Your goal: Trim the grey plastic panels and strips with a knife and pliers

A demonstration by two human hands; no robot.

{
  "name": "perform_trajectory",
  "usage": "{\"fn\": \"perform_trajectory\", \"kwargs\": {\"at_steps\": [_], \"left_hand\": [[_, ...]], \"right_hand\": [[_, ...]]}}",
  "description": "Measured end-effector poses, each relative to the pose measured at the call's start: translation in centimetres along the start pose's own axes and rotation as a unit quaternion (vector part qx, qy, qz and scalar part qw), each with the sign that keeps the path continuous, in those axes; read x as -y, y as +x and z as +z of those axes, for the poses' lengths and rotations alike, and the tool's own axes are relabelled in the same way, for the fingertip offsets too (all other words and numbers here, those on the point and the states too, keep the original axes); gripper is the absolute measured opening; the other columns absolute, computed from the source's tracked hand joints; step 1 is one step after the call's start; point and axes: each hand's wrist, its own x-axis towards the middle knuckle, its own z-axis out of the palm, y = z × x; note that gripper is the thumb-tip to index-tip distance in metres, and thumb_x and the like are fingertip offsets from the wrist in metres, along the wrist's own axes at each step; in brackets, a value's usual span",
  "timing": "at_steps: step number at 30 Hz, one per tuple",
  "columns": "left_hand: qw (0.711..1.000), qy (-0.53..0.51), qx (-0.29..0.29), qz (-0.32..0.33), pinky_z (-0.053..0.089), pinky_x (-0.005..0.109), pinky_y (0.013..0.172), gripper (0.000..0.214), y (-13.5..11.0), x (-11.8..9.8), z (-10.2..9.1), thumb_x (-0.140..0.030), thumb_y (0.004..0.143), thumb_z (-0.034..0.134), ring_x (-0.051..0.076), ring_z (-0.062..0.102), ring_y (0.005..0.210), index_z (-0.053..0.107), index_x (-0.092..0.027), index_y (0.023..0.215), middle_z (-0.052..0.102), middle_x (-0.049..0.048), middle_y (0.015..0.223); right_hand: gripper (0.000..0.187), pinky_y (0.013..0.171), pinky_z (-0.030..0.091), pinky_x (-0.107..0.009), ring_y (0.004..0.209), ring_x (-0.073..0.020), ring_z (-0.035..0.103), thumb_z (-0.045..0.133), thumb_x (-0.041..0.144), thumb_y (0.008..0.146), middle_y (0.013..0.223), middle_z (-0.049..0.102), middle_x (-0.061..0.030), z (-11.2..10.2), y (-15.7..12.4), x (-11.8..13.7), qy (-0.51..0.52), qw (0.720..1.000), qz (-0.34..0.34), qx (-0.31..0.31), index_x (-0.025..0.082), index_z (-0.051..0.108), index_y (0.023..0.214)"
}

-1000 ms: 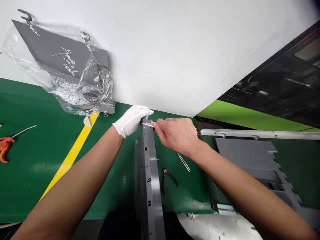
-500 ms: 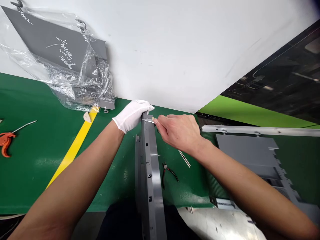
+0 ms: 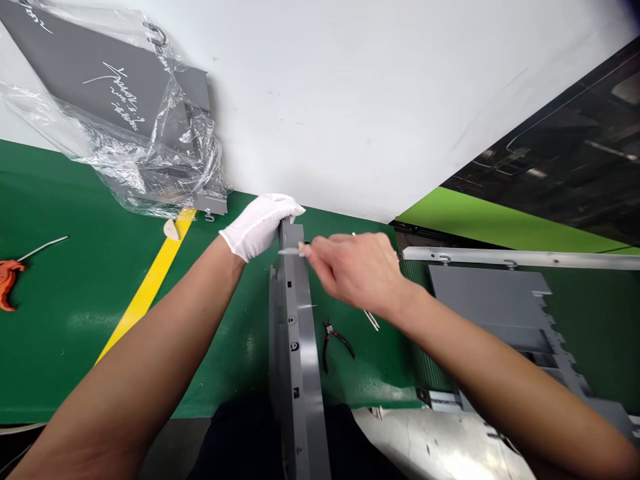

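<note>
A long grey metal panel [image 3: 296, 347] stands on edge in front of me, running away from me over the green floor [image 3: 75, 313]. My left hand [image 3: 260, 223], in a white glove, grips the panel's far top end. My bare right hand [image 3: 353, 270] is closed in a pinch on a thin metal tool [image 3: 289, 251], whose tip rests on the panel's top edge just below the glove. The hand is slightly blurred.
Small pliers [image 3: 333, 341] and a thin metal strip [image 3: 371, 319] lie on the floor right of the panel. Another grey panel [image 3: 495, 307] lies at the right. A plastic-wrapped grey panel [image 3: 125, 113] leans on the white wall. An orange tool [image 3: 7, 283] lies far left beyond a yellow line [image 3: 150, 287].
My right hand has drawn the thin tool a little nearer to me along the panel's top edge. The gloved left hand keeps its grip. My head has tipped slightly.
</note>
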Motion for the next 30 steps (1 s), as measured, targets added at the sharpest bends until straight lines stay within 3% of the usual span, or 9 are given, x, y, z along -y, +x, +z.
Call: {"fn": "perform_trajectory", "kwargs": {"at_steps": [4,7,11,14,16,19,22,26,30], "left_hand": [[0.999,-0.031,-0.017,-0.027,0.036,0.032,0.064,0.031,-0.2,-0.2,0.1,-0.028,0.083,0.062,0.017,0.042,0.064,0.050,-0.021,0.055,0.046,-0.0003,0.061],[0.999,-0.024,-0.015,-0.026,0.037,0.032,0.066,0.031,-0.3,-0.6,0.3,-0.027,0.083,0.063,0.017,0.042,0.065,0.051,-0.020,0.055,0.046,-0.0004,0.061],[0.996,-0.065,-0.034,-0.051,0.039,0.032,0.068,0.033,-0.8,-1.2,0.8,-0.035,0.085,0.067,0.016,0.045,0.066,0.053,-0.020,0.060,0.049,-0.0007,0.065],[0.985,-0.123,-0.062,-0.108,0.045,0.030,0.074,0.026,-1.9,-1.4,1.5,-0.042,0.085,0.072,0.017,0.055,0.078,0.064,-0.017,0.082,0.061,0.0012,0.082],[0.977,-0.148,-0.077,-0.131,0.050,0.033,0.090,0.041,-2.9,-1.4,2.0,-0.042,0.083,0.077,0.020,0.063,0.101,0.067,-0.018,0.115,0.068,0.0071,0.113],[0.975,-0.149,-0.073,-0.145,0.045,0.042,0.114,0.089,-5.0,-1.6,2.3,-0.043,0.080,0.083,0.029,0.051,0.140,0.041,-0.028,0.157,0.047,0.0131,0.158],[0.983,-0.109,-0.026,-0.143,0.038,0.046,0.124,0.115,-7.2,-2.2,2.0,-0.044,0.076,0.089,0.034,0.029,0.158,0.018,-0.040,0.167,0.024,0.0070,0.174],[0.980,-0.094,0.025,-0.173,0.043,0.049,0.121,0.119,-8.5,-2.9,1.0,-0.047,0.074,0.089,0.038,0.027,0.159,0.014,-0.046,0.167,0.017,0.0044,0.177],[0.982,-0.073,-0.044,-0.169,0.043,0.052,0.119,0.101,-6.6,-2.9,0.5,-0.049,0.081,0.082,0.039,0.033,0.156,0.028,-0.035,0.165,0.030,0.0126,0.171]], "right_hand": [[0.056,0.060,0.012,-0.034,0.058,-0.0144,0.045,0.022,0.053,0.111,0.073,0.064,-0.0016,0.2,-1.2,0.7,0.057,0.998,-0.007,0.007,0.023,0.062,0.087],[0.051,0.059,0.017,-0.032,0.058,-0.0132,0.040,0.027,0.053,0.111,0.066,0.056,0.0019,0.1,-1.3,0.1,0.146,0.988,0.034,-0.042,0.022,0.054,0.080],[0.051,0.059,0.023,-0.030,0.056,-0.0126,0.030,0.035,0.056,0.110,0.059,0.038,0.0051,0.1,-1.0,-1.3,0.273,0.951,0.100,-0.108,0.023,0.036,0.071],[0.053,0.059,0.026,-0.030,0.059,-0.0126,0.033,0.039,0.059,0.107,0.062,0.036,0.0050,0.7,-1.2,-2.1,0.329,0.927,0.140,-0.114,0.023,0.038,0.069],[0.053,0.059,0.027,-0.030,0.060,-0.0131,0.035,0.041,0.062,0.106,0.063,0.037,0.0047,1.5,-1.7,-2.4,0.361,0.911,0.163,-0.111,0.023,0.046,0.070],[0.055,0.057,0.028,-0.030,0.059,-0.0133,0.037,0.042,0.067,0.104,0.063,0.039,0.0046,2.8,-2.6,-2.8,0.418,0.882,0.193,-0.102,0.023,0.054,0.072],[0.056,0.055,0.028,-0.029,0.057,-0.0129,0.037,0.045,0.069,0.102,0.060,0.040,0.0049,4.1,-3.6,-3.0,0.471,0.852,0.216,-0.078,0.023,0.057,0.073],[0.055,0.052,0.026,-0.028,0.054,-0.0123,0.036,0.050,0.071,0.099,0.057,0.040,0.0056,5.1,-4.1,-2.7,0.539,0.808,0.232,-0.055,0.022,0.059,0.074],[0.054,0.051,0.027,-0.028,0.054,-0.0121,0.038,0.051,0.070,0.099,0.057,0.043,0.0055,4.9,-4.0,-1.6,0.611,0.752,0.243,-0.053,0.022,0.059,0.076]]}}
